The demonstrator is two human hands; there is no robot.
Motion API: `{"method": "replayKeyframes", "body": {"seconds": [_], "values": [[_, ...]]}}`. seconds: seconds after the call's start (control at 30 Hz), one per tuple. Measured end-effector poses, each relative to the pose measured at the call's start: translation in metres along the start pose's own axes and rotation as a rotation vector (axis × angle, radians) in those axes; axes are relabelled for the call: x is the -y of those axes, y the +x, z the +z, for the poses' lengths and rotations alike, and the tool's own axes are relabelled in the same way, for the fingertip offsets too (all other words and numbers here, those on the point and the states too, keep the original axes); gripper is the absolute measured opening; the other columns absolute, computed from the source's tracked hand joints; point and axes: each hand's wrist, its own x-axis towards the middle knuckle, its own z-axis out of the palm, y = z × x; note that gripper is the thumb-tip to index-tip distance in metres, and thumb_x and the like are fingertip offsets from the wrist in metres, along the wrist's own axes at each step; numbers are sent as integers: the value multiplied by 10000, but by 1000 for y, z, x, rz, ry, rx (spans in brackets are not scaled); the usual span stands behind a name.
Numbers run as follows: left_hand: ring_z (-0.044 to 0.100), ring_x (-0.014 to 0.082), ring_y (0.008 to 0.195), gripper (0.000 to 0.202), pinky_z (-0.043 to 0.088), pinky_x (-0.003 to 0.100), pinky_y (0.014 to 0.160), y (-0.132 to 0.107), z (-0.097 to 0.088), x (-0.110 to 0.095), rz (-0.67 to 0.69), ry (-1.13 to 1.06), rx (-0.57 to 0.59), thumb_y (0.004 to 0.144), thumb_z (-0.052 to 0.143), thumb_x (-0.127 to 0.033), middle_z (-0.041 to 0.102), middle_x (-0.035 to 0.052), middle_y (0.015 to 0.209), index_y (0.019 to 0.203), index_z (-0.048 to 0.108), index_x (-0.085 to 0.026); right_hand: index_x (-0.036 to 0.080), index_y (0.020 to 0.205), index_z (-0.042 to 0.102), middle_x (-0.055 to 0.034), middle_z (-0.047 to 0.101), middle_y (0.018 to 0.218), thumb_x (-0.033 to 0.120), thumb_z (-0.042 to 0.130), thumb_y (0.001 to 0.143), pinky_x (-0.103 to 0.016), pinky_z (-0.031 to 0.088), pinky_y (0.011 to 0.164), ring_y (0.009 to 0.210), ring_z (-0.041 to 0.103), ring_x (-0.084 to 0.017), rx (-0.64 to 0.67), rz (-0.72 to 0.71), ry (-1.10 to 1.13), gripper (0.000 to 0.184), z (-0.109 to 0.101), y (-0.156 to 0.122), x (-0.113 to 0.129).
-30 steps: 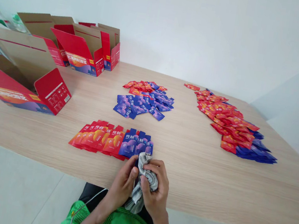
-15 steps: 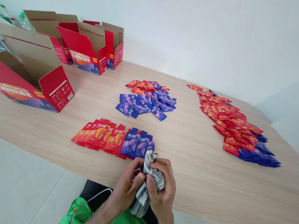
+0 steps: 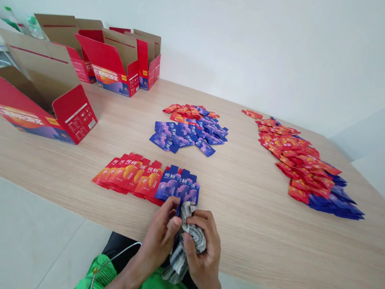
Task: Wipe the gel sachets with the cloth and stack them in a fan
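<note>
My right hand (image 3: pixel 207 250) is closed around a bunched grey-and-white striped cloth (image 3: pixel 178 261) near the table's front edge. My left hand (image 3: pixel 161 229) grips a blue pouch (image 3: pixel 179 207), which stands edge-on against the cloth and is mostly hidden between the hands. Just beyond them lies an overlapping row of flat pouches, with red pouches (image 3: pixel 129 170) on the left and blue pouches (image 3: pixel 169 184) on the right. Farther back is a loose group of blue pouches (image 3: pixel 182 136) with red ones behind it.
A long heap of red pouches (image 3: pixel 291 147) and blue pouches (image 3: pixel 337 205) covers part of the table's right side. At left stands an open red carton (image 3: pixel 74 112), with several more cartons (image 3: pixel 114 62) behind it by the wall. The wooden table (image 3: pixel 238 228) ends just below my hands.
Both hands have shifted slightly left and down with the cloth. The blue pouch's upper edge now shows more clearly beside the cloth. The pouches on the table lie as before.
</note>
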Motion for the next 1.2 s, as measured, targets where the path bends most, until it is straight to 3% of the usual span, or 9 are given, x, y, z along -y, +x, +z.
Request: {"method": "replayKeyframes", "body": {"seconds": [0.17,0.43,0.63,0.8,1.0,1.2], "values": [[707,296,933,696,602,405,862,-4,4,1,-14,7,-33,953,510,-863,753,121,1041,1166,700,-229,262,1086,725,-55,680,1022,275,660,1027,-327,583,756,912,705,-225,-22,-5,-5,89,-1,2,1],[628,265,784,649,583,377,724,-2,6,-9,-3,-59,40,948,513,-865,703,81,890,1009,719,-253,269,1109,717,-54,684,1046,266,664,1030,-323,589,783,937,705,-221,-25,-10,6,96,-3,2,0],[717,287,938,686,619,395,872,-5,1,4,-30,-40,-30,954,535,-849,763,115,1064,1194,699,-228,260,1095,718,-58,685,1024,269,665,1028,-325,594,755,919,711,-224,3,-19,-8,85,-2,-2,0],[731,293,972,676,619,393,896,-6,0,6,-41,-34,-36,958,552,-832,770,118,1103,1219,693,-225,259,1096,717,-60,684,1017,278,654,1034,-327,598,743,908,716,-226,7,-17,-11,91,-2,-1,1],[685,263,824,669,618,368,766,-1,0,1,-5,-35,-9,960,512,-855,740,82,947,1149,679,-235,261,1088,717,-57,687,1011,282,660,1035,-321,590,745,910,713,-224,12,-30,-20,80,-3,0,0],[748,293,1002,698,625,394,921,-6,1,9,-30,-13,-53,961,520,-852,782,130,1118,1213,683,-222,266,1104,711,-49,675,1017,245,655,1022,-308,592,753,907,706,-215,19,-24,-16,102,-3,-1,0]]}}
